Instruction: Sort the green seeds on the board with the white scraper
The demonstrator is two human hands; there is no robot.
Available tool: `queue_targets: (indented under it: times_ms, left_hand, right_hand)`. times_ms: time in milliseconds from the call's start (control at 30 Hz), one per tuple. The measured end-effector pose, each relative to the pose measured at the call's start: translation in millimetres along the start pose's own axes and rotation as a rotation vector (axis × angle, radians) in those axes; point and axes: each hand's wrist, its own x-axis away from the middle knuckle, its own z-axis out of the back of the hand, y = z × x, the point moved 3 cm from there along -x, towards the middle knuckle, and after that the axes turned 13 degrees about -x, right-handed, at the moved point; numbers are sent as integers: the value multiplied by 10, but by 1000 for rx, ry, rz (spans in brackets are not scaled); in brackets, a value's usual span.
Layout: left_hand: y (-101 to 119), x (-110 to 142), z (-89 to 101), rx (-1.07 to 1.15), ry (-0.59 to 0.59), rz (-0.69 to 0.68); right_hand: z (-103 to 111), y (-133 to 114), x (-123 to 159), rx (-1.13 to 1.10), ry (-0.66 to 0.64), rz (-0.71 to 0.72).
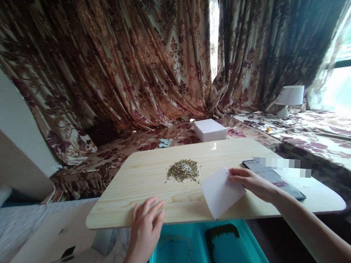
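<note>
Toward the right of the pale wooden table, my right hand pinches a white sheet of card or stiff paper by its upper edge. The sheet is tilted, and its lower corner reaches the table's near edge. Left of it lies a loose pile of mixed green and white grains, which look like mung beans and rice. My left hand rests on the table's near edge with its fingers spread, holding nothing.
Below the near edge sits a turquoise two-part bin, with dark stuff along one side of its right compartment. A tablet lies on the table's right. Behind stand a white box and a lamp. A cardboard box is lower left.
</note>
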Motion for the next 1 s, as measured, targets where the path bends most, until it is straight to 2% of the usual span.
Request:
queue_targets:
  times_ms: [133,367,600,867,1000]
  left_hand:
    - [1,-1,5,2,-4,-2]
    - [0,-11,22,14,-5,6]
    - [26,-7,46,8,-5,1]
    - [-53,-5,-56,-12,1,-41]
    - [-41,3,-44,-15,21,-6]
  right_hand:
    - [56,-21,-3,-11,39,15]
    - [85,-39,-113,-75,289,198]
    - [0,-9,-189,-69,306,254]
    - [-32,67,-328,-86,311,270]
    - [-57,65,-342,-79,287,272]
